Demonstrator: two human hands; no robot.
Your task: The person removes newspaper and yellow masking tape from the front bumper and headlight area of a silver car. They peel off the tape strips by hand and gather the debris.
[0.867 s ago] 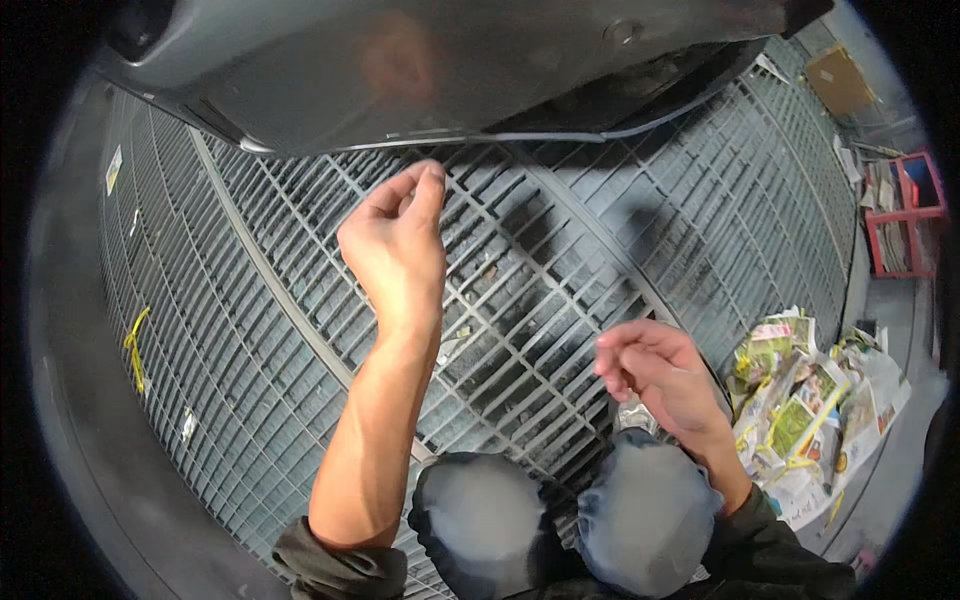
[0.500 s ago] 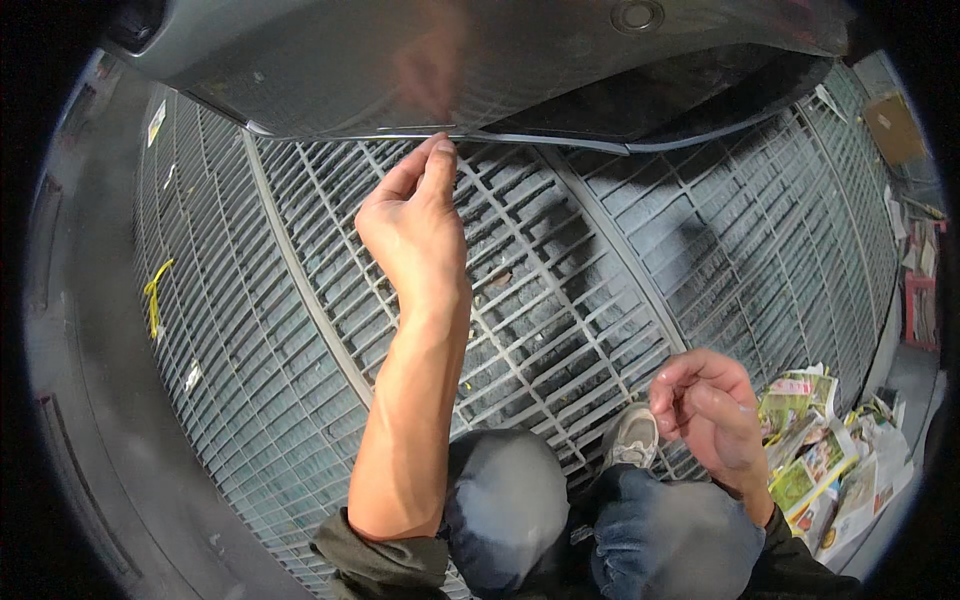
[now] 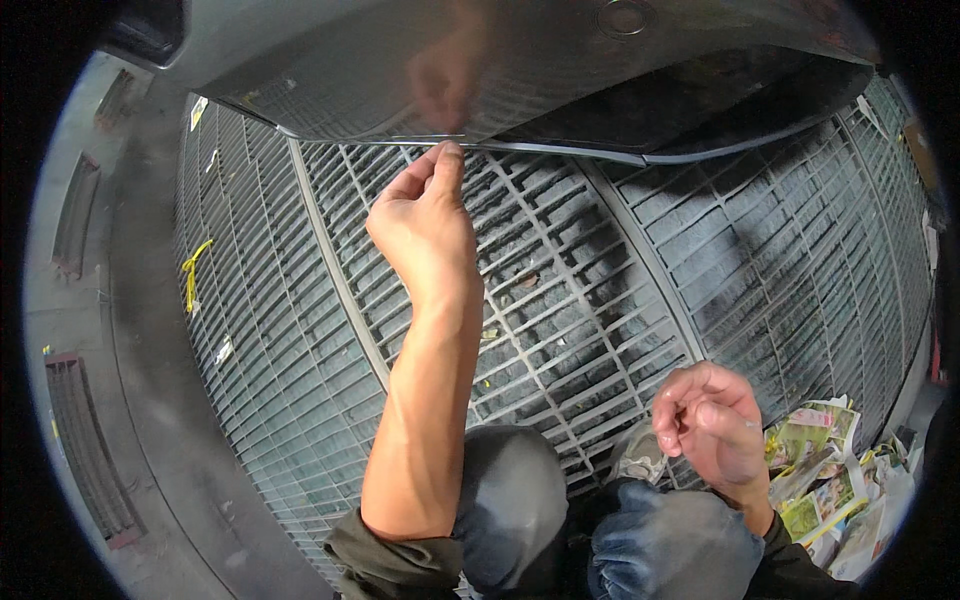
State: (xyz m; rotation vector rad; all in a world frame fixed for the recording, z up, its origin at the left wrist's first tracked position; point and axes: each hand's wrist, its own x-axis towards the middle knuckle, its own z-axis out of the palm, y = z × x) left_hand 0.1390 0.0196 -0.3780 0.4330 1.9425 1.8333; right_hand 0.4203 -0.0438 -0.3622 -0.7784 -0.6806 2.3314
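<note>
A glossy dark grey car bumper (image 3: 340,95) spans the top of the view, with a thin bright strip (image 3: 560,150) along its lower edge. My left hand (image 3: 425,215) reaches up to that edge, thumb and forefinger pinched together on it. Whether a thin film or only the edge lies between the fingertips is hidden. The hand mirrors faintly in the bumper. Low on the right, my right hand (image 3: 712,415) hovers above my knee with its fingers loosely curled. A gap shows between its thumb and fingertips, and nothing visible is in it.
A metal floor grating (image 3: 380,320) lies below the bumper. Crumpled printed paper (image 3: 820,480) is heaped at the lower right. A yellow strip (image 3: 192,275) and paper scraps lie on the grating's left. My bent knees (image 3: 515,500) and a shoe (image 3: 638,455) are close beneath my hands.
The view has swung left, so the scene sits farther right. My left hand, still pinched at the bumper's lower edge, appears slightly farther left along it. My right hand keeps its curled pose.
</note>
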